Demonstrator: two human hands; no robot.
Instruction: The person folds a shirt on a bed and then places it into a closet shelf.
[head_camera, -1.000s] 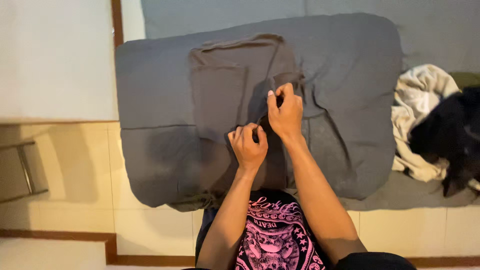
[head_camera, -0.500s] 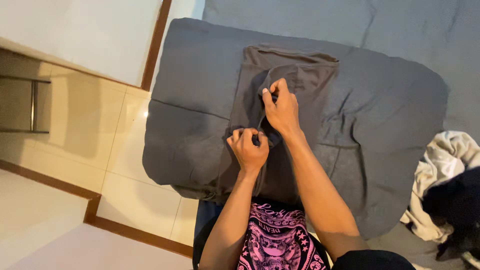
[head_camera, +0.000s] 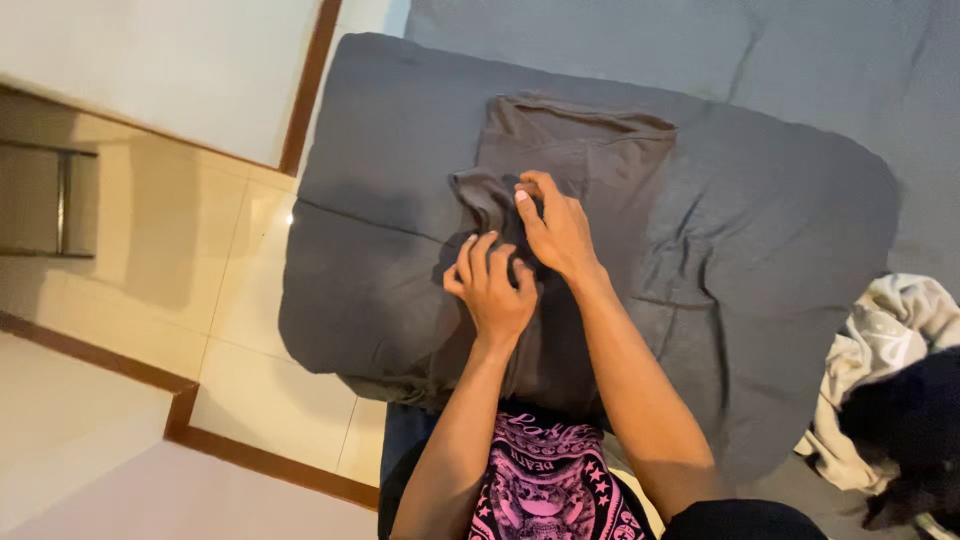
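Note:
A grey-brown garment (head_camera: 590, 150) lies spread on a dark grey cushion (head_camera: 400, 120). My right hand (head_camera: 555, 230) pinches a bunched fold of that garment near its middle, fingers pointing left. Just below it, my left hand (head_camera: 490, 285) grips the same fold, fingers curled over the cloth. The two hands nearly touch. The fold rises in a small ridge to the left of my right hand's fingertips.
A cream cloth (head_camera: 885, 350) and a black garment (head_camera: 915, 420) are heaped at the right on the grey bedding (head_camera: 820, 60). Pale floor tiles (head_camera: 230, 300) with a brown skirting strip lie at the left. A metal frame (head_camera: 65, 205) stands at the far left.
Both hands have carried the fold leftward and down onto the garment. My left hand's fingers have spread out over the cloth. The camera has shifted slightly.

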